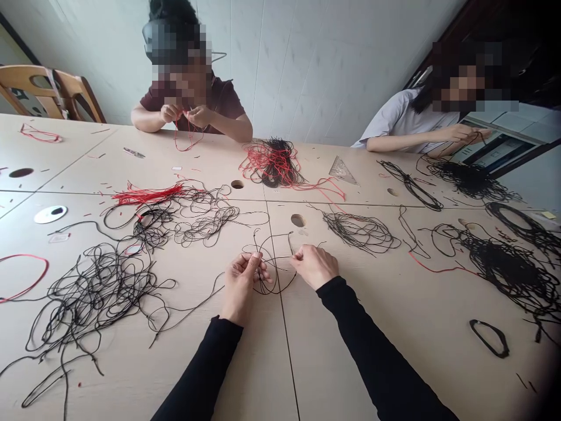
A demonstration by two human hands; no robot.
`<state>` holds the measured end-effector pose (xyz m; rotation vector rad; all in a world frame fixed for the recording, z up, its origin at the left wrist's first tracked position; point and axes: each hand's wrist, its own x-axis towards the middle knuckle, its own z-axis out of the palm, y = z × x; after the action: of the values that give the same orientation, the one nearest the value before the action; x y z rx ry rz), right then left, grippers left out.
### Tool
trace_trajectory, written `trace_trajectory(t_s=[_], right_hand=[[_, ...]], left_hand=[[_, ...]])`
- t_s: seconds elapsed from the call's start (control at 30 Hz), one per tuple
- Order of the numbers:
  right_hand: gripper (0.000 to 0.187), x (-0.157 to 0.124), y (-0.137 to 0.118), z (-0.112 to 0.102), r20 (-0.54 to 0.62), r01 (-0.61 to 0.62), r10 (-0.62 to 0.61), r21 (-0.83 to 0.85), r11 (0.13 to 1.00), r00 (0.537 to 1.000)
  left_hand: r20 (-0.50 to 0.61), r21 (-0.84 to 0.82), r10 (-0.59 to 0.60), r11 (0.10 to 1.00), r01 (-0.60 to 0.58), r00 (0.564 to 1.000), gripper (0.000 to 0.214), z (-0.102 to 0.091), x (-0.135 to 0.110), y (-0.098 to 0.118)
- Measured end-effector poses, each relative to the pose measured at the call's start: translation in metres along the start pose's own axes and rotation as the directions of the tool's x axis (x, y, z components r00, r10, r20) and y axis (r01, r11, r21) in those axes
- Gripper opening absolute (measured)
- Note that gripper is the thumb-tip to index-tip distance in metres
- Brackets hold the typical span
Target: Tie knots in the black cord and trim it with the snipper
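Observation:
My left hand (245, 278) is closed, with the thumb pressed against the fingers on thin black cord (269, 292). Loops of this cord spread out between my two hands, just above the pale table (258, 362). My right hand (316, 266) pinches a strand of the same cord between thumb and forefinger, and a short end sticks up past the fingertips. One strand trails off from near my left hand toward a big tangle of black cord (100, 292) on the left. Right of my right hand lies a loose coil of black cord (363, 231).
Red cords (149, 194) lie in a bundle at the left, and a red and black pile (274, 164) sits at the back. A set square (343, 169) rests beside it. Black cord bundles (517, 269) cover the right side. Two people (193, 88) work with cords across the table.

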<state>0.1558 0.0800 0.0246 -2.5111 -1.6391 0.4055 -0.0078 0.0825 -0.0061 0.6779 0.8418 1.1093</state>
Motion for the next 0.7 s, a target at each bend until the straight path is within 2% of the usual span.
trace_trajectory(t_s=[0.07, 0.13, 0.23, 0.3, 0.4, 0.5, 0.6, 0.7], right_hand=[[0.01, -0.005, 0.0, -0.007, -0.07, -0.009, 0.012, 0.046, 0.999, 0.997], [0.01, -0.013, -0.008, -0.014, -0.156, 0.084, -0.06, 0.156, 0.984, 0.986], [0.017, -0.023, -0.031, -0.023, -0.22, 0.371, -0.316, 0.291, 0.882, 0.923], [0.015, -0.024, -0.048, -0.025, -0.186, 0.484, -0.448, 0.263, 0.835, 0.874], [0.013, -0.019, -0.066, -0.025, -0.03, 0.457, -0.459, 0.165, 0.874, 0.888], [0.015, -0.012, -0.073, -0.024, 0.108, 0.379, -0.404, 0.198, 0.904, 0.908], [0.012, -0.008, -0.071, -0.021, 0.112, 0.348, -0.406, 0.344, 0.872, 0.907], [0.014, -0.008, -0.063, -0.017, 0.167, 0.259, -0.445, 0.618, 0.743, 0.88]], left_hand=[[0.0, 0.011, 0.007, 1.0, -0.007, 1.0, 0.03, 0.0, 0.0, -0.001], [0.004, 0.034, 0.014, 0.999, -0.014, 1.0, 0.03, 0.001, 0.0, -0.002], [0.025, 0.084, 0.041, 0.996, -0.043, 0.999, 0.032, 0.001, -0.001, -0.003], [0.033, 0.107, 0.063, 0.992, -0.067, 0.997, 0.033, 0.002, -0.002, -0.004], [0.022, 0.137, 0.091, 0.986, -0.093, 0.996, 0.034, 0.002, -0.002, -0.005], [0.025, 0.166, 0.103, 0.98, -0.106, 0.994, 0.034, 0.0, 0.0, -0.007], [0.045, 0.169, 0.101, 0.98, -0.108, 0.994, 0.033, -0.001, 0.001, -0.009], [0.055, 0.188, 0.098, 0.976, -0.107, 0.994, 0.032, -0.002, 0.001, -0.01]])
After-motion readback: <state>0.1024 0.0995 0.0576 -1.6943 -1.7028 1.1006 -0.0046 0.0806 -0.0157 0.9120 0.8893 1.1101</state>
